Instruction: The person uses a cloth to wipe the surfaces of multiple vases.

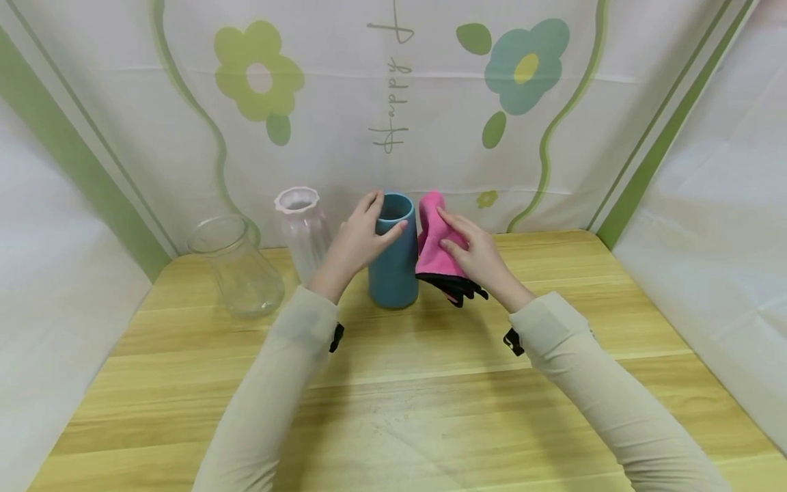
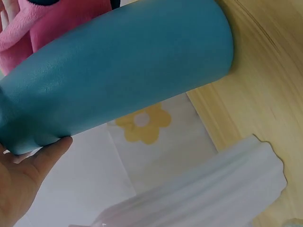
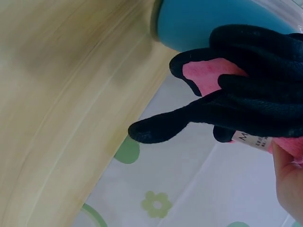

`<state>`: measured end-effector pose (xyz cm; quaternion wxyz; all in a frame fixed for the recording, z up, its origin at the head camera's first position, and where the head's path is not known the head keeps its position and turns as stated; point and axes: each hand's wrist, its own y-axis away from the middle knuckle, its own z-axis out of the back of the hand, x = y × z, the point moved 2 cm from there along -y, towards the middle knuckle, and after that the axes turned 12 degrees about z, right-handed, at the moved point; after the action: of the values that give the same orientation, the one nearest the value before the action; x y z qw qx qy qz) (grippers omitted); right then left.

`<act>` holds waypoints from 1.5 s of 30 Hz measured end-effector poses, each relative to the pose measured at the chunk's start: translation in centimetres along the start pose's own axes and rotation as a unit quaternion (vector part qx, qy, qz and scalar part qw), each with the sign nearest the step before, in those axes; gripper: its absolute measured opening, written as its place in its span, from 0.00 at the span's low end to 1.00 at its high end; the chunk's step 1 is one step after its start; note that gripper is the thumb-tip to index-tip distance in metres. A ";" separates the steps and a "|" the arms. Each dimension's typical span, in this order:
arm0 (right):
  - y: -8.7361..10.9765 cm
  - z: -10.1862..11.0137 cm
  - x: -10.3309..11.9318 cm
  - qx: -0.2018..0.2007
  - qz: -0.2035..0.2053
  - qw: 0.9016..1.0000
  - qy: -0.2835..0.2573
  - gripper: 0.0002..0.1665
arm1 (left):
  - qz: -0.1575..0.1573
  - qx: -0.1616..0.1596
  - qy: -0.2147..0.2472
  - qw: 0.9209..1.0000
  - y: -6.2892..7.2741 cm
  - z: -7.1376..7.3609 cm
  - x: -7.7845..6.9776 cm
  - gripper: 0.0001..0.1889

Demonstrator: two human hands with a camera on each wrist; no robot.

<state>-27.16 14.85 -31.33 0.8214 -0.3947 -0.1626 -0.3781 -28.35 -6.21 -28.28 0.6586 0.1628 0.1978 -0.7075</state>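
Observation:
A tall blue vase (image 1: 393,266) stands upright at the back of the table. My left hand (image 1: 359,232) grips it around the top, thumb at the near rim and fingers at the left side. In the left wrist view the blue vase (image 2: 123,66) spans the upper part, with the hand (image 2: 19,189) at its mouth end. Just right of the vase, my right hand (image 1: 476,253) pinches a folded pink cloth (image 1: 438,239) with black edging. The right wrist view has the cloth's black edge folds (image 3: 255,109) hanging close beside the vase, with a small white label (image 3: 253,140) showing.
A pinkish-white fluted vase (image 1: 302,232) stands left of the blue one, partly behind the left forearm. Farther left is a clear glass vase (image 1: 246,280). A white curtain printed with flowers (image 1: 332,116) hangs behind the wooden table (image 1: 393,410).

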 end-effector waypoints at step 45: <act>2.9 -3.6 -3.4 0.090 -0.034 0.995 -0.014 0.36 | -0.035 -0.026 -0.010 0.999 1.2 -1.1 -1.2 0.41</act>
<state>-27.30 14.94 -37.03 0.8379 -0.3187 -0.2206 -0.3844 -27.13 -4.67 -28.70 0.6391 0.1315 0.2158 -0.7264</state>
